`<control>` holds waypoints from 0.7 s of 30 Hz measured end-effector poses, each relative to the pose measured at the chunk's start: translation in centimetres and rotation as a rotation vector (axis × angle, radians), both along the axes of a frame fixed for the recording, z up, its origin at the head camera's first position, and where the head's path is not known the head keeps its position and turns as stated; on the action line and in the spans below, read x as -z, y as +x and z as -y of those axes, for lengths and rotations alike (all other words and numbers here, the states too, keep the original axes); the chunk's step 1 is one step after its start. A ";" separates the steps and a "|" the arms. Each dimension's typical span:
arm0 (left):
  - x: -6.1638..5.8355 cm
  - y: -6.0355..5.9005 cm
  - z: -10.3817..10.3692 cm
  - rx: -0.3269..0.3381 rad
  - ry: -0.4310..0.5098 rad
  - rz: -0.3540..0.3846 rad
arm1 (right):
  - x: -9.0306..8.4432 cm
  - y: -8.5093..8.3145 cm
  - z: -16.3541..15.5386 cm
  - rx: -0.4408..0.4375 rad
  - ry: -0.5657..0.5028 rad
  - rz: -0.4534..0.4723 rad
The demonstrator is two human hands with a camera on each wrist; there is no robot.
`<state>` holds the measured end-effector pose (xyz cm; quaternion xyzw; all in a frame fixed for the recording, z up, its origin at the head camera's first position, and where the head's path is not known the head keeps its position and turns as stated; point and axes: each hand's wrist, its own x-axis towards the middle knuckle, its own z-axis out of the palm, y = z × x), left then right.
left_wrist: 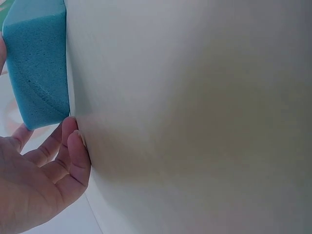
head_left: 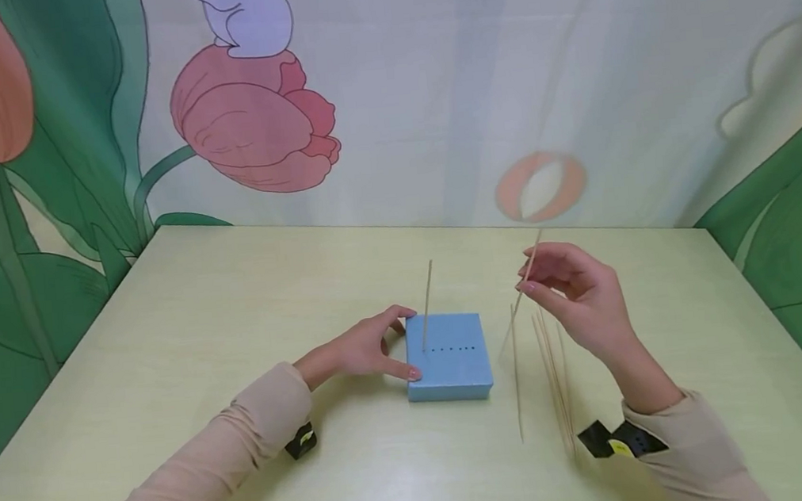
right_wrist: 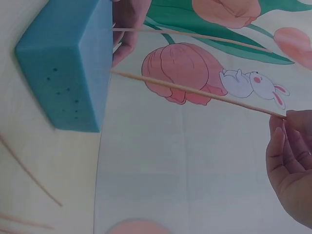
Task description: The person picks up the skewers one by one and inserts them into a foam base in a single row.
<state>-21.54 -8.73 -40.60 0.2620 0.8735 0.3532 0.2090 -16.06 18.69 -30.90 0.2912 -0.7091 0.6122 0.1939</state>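
Left hand steadies foam block edge; right hand pinches skewer.

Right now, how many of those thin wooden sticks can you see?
About 6: one stick standing upright in the blue foam block, one pinched in the right hand, and roughly four loose sticks lying on the table; overlapping ones may hide more.

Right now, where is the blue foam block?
In the head view, the blue foam block lies mid-table, the left hand touching its left side, loose sticks to its right.
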 end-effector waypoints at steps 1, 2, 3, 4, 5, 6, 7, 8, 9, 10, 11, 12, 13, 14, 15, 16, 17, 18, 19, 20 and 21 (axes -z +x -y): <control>0.0 0.0 0.0 -0.002 -0.001 0.001 | 0.0 -0.1 0.2 -0.013 -0.006 -0.012; 0.0 0.0 0.0 -0.003 -0.003 -0.001 | -0.1 -0.1 0.5 -0.021 -0.008 -0.022; 0.0 0.1 0.0 -0.004 -0.005 -0.002 | -0.1 -0.1 0.7 -0.030 -0.009 -0.032; -0.1 0.1 0.0 -0.004 -0.007 -0.003 | -0.1 -0.2 0.9 -0.040 -0.013 -0.040; -0.1 0.1 0.0 -0.003 -0.007 -0.003 | -0.1 -0.2 1.1 -0.044 -0.011 -0.046; -0.1 0.1 -0.1 -0.001 -0.008 -0.003 | -0.1 -0.2 1.3 -0.049 -0.011 -0.051; -0.1 0.1 -0.1 0.001 -0.009 -0.004 | -0.1 -0.3 1.5 -0.055 -0.008 -0.057; -0.2 0.1 -0.1 0.003 -0.010 -0.006 | -0.1 -0.3 1.7 -0.058 -0.003 -0.061; -0.2 0.2 0.0 0.004 -0.008 -0.004 | -0.1 -0.4 1.9 -0.064 0.000 -0.064; -0.2 0.2 0.0 0.007 -0.006 -0.006 | -0.1 -0.4 2.0 -0.068 0.005 -0.069; -0.2 0.1 0.0 0.010 -0.005 -0.008 | -0.1 -0.5 2.2 -0.074 0.007 -0.074; -0.2 0.1 0.0 0.012 -0.005 -0.012 | 0.0 -0.6 2.3 -0.078 0.011 -0.079; -0.1 0.1 0.0 0.014 -0.004 -0.015 | 0.0 -0.6 2.5 -0.083 0.013 -0.086; -0.1 0.1 0.0 0.017 -0.001 -0.017 | 0.1 -0.7 2.6 -0.090 0.012 -0.093; -0.1 0.1 0.0 0.020 0.002 -0.019 | 0.1 -0.8 2.8 -0.094 0.014 -0.098; -0.1 0.1 0.0 0.021 0.004 -0.021 | 0.1 -0.8 2.9 -0.099 0.013 -0.104; 0.0 0.1 0.0 0.023 0.004 -0.021 | 0.2 -0.9 3.1 -0.101 0.011 -0.110; 0.0 0.1 0.0 0.024 0.005 -0.021 | 0.2 -0.9 3.3 -0.098 0.015 -0.113; 0.0 0.1 0.0 0.024 0.005 -0.020 | 0.3 -1.0 3.4 -0.097 0.017 -0.117; 0.0 0.0 0.0 0.024 0.006 -0.020 | 0.3 -1.0 3.6 -0.093 0.022 -0.119; -0.1 0.1 0.0 0.023 0.006 -0.019 | 0.4 -1.1 3.8 -0.090 0.022 -0.121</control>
